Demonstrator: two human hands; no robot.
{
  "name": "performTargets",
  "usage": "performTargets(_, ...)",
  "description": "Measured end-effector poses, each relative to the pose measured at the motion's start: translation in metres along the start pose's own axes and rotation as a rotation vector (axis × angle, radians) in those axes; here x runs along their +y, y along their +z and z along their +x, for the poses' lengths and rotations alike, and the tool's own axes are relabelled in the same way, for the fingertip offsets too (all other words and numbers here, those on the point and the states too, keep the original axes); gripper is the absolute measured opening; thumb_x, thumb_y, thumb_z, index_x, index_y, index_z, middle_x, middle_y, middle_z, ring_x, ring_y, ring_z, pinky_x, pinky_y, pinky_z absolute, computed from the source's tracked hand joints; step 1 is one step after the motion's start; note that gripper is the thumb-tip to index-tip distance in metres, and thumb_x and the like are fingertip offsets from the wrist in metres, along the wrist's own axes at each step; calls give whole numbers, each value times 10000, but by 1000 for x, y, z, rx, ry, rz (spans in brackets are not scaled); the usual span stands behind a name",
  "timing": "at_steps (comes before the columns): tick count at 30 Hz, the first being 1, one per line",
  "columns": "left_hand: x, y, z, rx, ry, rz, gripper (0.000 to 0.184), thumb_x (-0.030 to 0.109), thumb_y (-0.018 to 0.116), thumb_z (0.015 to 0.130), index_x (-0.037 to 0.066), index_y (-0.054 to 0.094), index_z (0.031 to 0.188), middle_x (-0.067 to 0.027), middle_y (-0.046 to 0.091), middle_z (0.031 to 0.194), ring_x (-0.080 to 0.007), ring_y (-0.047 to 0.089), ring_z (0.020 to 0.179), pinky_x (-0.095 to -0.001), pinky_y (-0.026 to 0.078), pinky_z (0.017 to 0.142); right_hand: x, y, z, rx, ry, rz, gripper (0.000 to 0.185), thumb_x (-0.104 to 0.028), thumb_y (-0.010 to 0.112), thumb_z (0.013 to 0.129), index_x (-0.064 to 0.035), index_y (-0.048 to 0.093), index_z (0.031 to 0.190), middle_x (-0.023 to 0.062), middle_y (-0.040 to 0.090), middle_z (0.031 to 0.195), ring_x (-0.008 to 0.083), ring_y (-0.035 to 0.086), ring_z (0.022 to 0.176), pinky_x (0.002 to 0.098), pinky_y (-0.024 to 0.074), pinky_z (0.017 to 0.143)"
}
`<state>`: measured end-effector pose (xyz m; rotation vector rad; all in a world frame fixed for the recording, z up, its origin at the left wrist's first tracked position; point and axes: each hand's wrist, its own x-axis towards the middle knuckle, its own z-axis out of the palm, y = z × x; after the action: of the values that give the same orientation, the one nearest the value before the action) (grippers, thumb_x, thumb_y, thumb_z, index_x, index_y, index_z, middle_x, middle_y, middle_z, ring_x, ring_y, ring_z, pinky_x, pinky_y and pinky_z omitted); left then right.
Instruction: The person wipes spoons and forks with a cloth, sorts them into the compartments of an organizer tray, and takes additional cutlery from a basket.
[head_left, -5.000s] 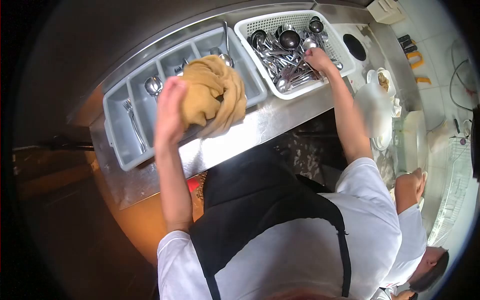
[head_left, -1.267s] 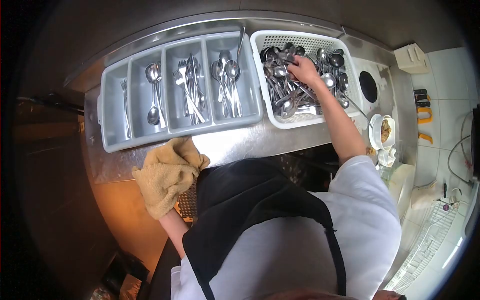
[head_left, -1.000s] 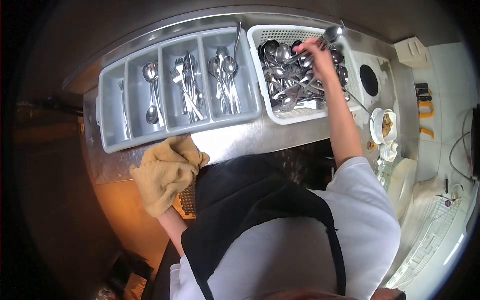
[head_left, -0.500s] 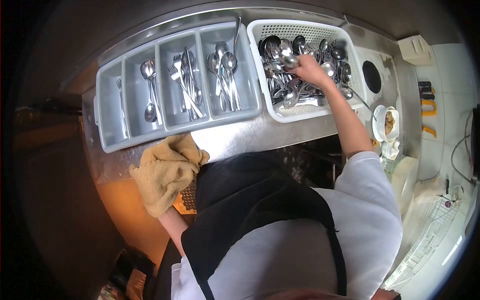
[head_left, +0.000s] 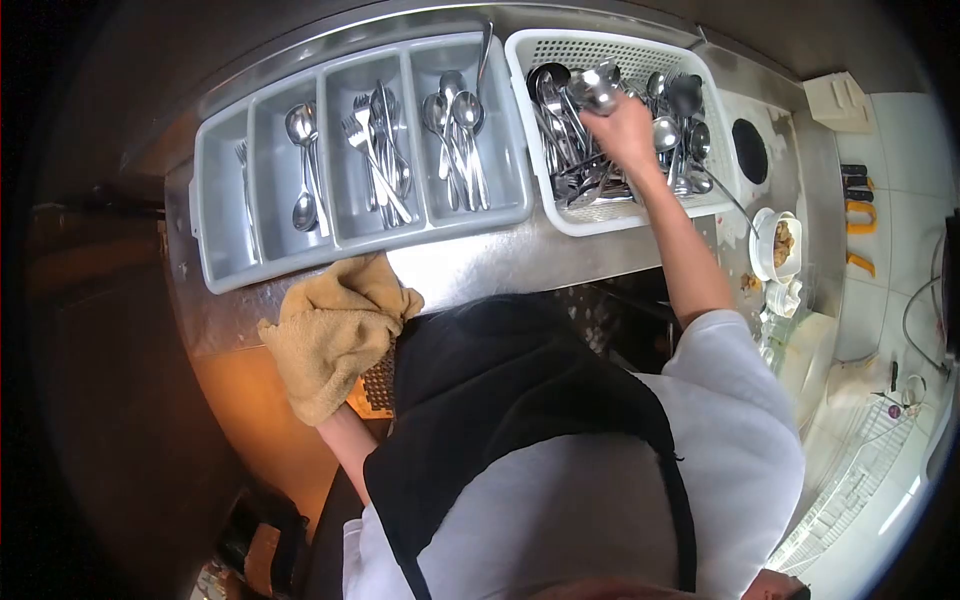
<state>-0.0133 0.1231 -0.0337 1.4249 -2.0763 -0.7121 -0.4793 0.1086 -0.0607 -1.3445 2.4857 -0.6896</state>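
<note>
My right hand (head_left: 624, 132) is over the white perforated basket (head_left: 590, 222), its fingers closed round several spoons (head_left: 598, 88) whose bowls point up and away. Mixed spoons, forks and ladles fill the basket around it. A tan towel (head_left: 335, 330) covers my left hand at the counter's front edge, so its fingers are hidden. The grey tray (head_left: 225, 150) to the left of the basket has compartments: a fork (head_left: 247, 200) in the leftmost, spoons (head_left: 303, 125) beside it, then forks (head_left: 370, 165), and more spoons (head_left: 463, 125) in the rightmost.
Right of the basket are a black round spot (head_left: 750, 151) on the counter and a white bowl (head_left: 782, 245) with food scraps. Yellow-handled tools (head_left: 860, 212) lie farther right. Part of another person's head (head_left: 775, 584) shows at the bottom right.
The towel has moved from over the grey tray to the counter's front edge. My right hand has shifted within the basket and gathered spoons; cutlery there lies differently.
</note>
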Motion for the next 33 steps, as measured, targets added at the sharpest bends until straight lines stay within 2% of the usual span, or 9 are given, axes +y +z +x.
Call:
performTargets(4,1,1,-3,-11,4,2,366,364,500,834,91,585,1061,-125,570,999,-246,570,931,-382,470,799,4,-43,7,37,48,509,155,-176,671,835,-26,655,874,35,691,829,79,589,708,243,438,584)
performTargets(5,1,2,-2,-9,4,7,367,366,500,833,91,586,1060,-125,570,998,-246,570,930,-382,470,799,3,-57,5,74,30,586,198,-227,715,796,-32,685,792,26,650,703,112,598,679,279,454,608)
performTargets(11,0,2,0,-15,11,11,372,376,499,829,95,591,1055,-124,573,993,-246,572,925,-383,470,794,26,-42,-5,196,-37,848,403,-139,705,794,-70,550,1159,42,638,887,148,607,716,298,488,658)
performTargets(13,0,2,0,-6,12,8,374,379,498,827,96,593,1053,-124,573,991,-246,573,924,-383,471,793,52,2,11,4,19,832,328,-175,698,792,-54,614,1085,85,661,861,155,617,679,306,501,653)
performTargets(17,1,3,0,-14,19,8,378,386,497,825,98,596,1050,-124,575,987,-246,574,920,-384,471,790,7,5,38,-142,47,127,324,-314,678,766,-25,700,912,235,667,872,302,669,775,384,516,729)
performTargets(19,2,4,-2,-17,17,8,380,390,497,823,99,597,1048,-123,576,985,-246,575,919,-384,471,788,10,33,47,-293,-103,-69,357,-324,687,776,-19,670,959,159,658,720,260,649,607,373,511,607)
performTargets(23,2,2,-8,-13,3,9,385,397,496,821,102,601,1044,-123,577,981,-246,576,915,-385,471,785,-7,57,32,-220,28,-310,343,-232,687,707,-35,654,986,231,657,918,394,632,881,476,500,782)
performTargets(31,3,5,-6,-13,7,-1,393,410,494,815,106,607,1037,-122,580,973,-246,579,909,-386,471,779,3,61,37,-92,98,-158,423,-187,703,695,-9,560,1051,228,649,934,389,623,904,466,484,802)
performTargets(33,4,6,-5,-13,15,5,395,414,494,814,107,609,1035,-122,581,971,-246,579,907,-386,471,777,2,48,43,-68,71,83,392,-135,741,690,14,566,1007,161,661,908,295,645,831,381,482,798)
